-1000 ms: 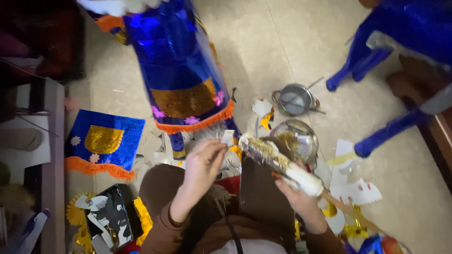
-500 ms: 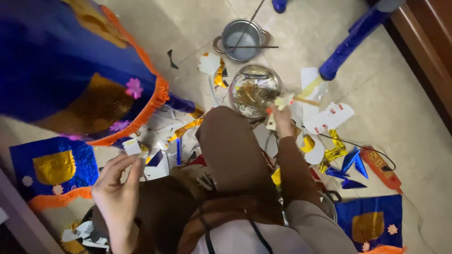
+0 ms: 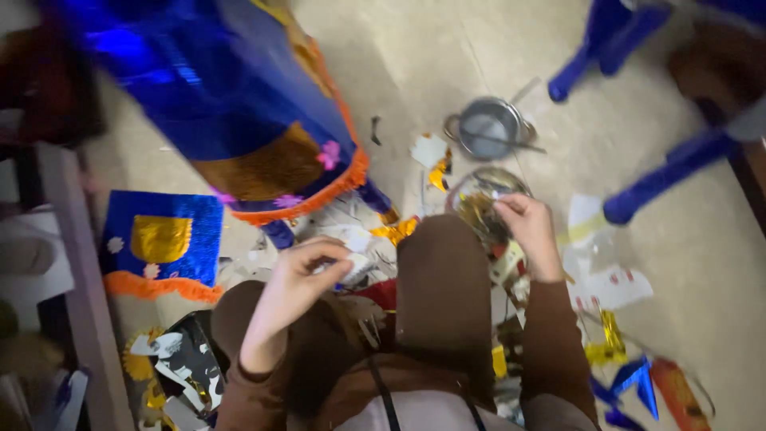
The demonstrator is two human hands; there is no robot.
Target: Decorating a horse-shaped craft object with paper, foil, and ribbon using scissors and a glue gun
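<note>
White scrap (image 3: 357, 263), small and pale, sat pinched between the thumb and the curled fingers (image 3: 323, 249) of the left hand (image 3: 299, 275), just above the person's left knee and close to the litter of cut paper on the floor (image 3: 399, 64). The picture was blurred there, so the exact shape of the scrap could not be made out, but the fingers were closed narrowly around it, thumb tip meeting forefinger.

The right hand (image 3: 528, 231) reached forward over the right knee to a round glass bowl (image 3: 479, 199) on the floor. Its fingers were bent and drawn together at the bowl's near rim, touching or just over the rim; whether they gripped anything could not be told. Gold and pale bits showed inside the bowl.

Beyond the bowl, well clear of both hands, stood a small metal pot (image 3: 488, 128) with a thin stick lying across it. Between the pot and the bowl lay scraps of white and gold foil (image 3: 437, 172).

A large blue foil cone (image 3: 215, 88) with an orange fringe and small pink flowers hung tilted over the upper left, its lower edge near the left hand. A flat blue panel (image 3: 163, 239) with a gold patch and an orange fringe lay on the floor to the left. Blue chair legs (image 3: 662, 172) stood at the upper right, and white paper pieces (image 3: 610, 283) lay just right of the right forearm.
</note>
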